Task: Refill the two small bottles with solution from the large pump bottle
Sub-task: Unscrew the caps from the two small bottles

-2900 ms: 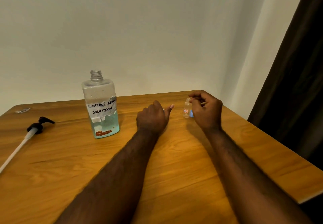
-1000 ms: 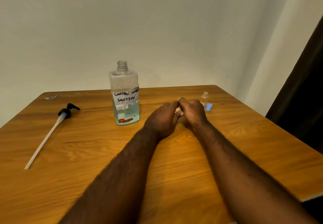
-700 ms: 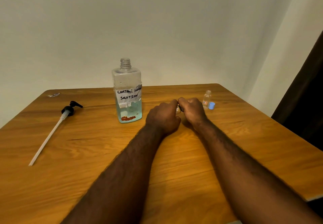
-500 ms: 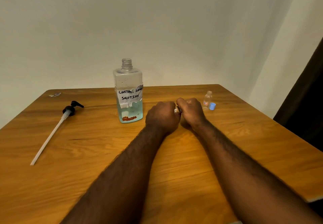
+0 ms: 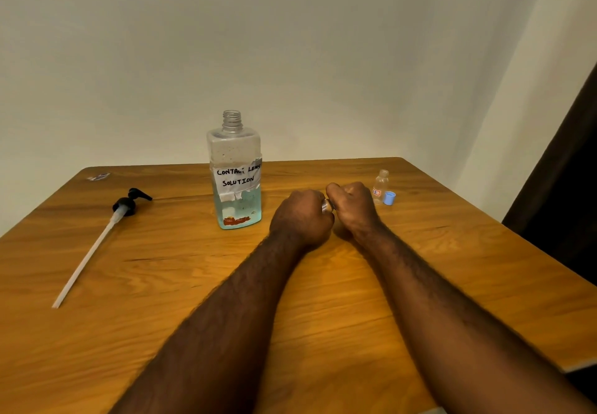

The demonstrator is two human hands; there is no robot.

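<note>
The large bottle [image 5: 236, 184] stands uncapped mid-table, about a third full of blue solution, with a taped "contact lens solution" label. Its black pump with a long white tube [image 5: 100, 242] lies on the table to the left. One small clear bottle [image 5: 380, 186] stands open at the right, its blue cap [image 5: 389, 198] beside it. My left hand [image 5: 302, 216] and right hand [image 5: 353, 206] are closed together around the second small bottle [image 5: 326, 205], of which only a sliver shows between them. The right fingers sit at its top end.
The wooden table [image 5: 193, 284] ends at the wall behind and drops off along the right edge near a dark curtain [image 5: 562, 187]. A small scrap [image 5: 98, 176] lies at the far left corner.
My right hand left the first small bottle open at the right with its cap beside it. Both hands then closed on the second small bottle and have stayed there.
</note>
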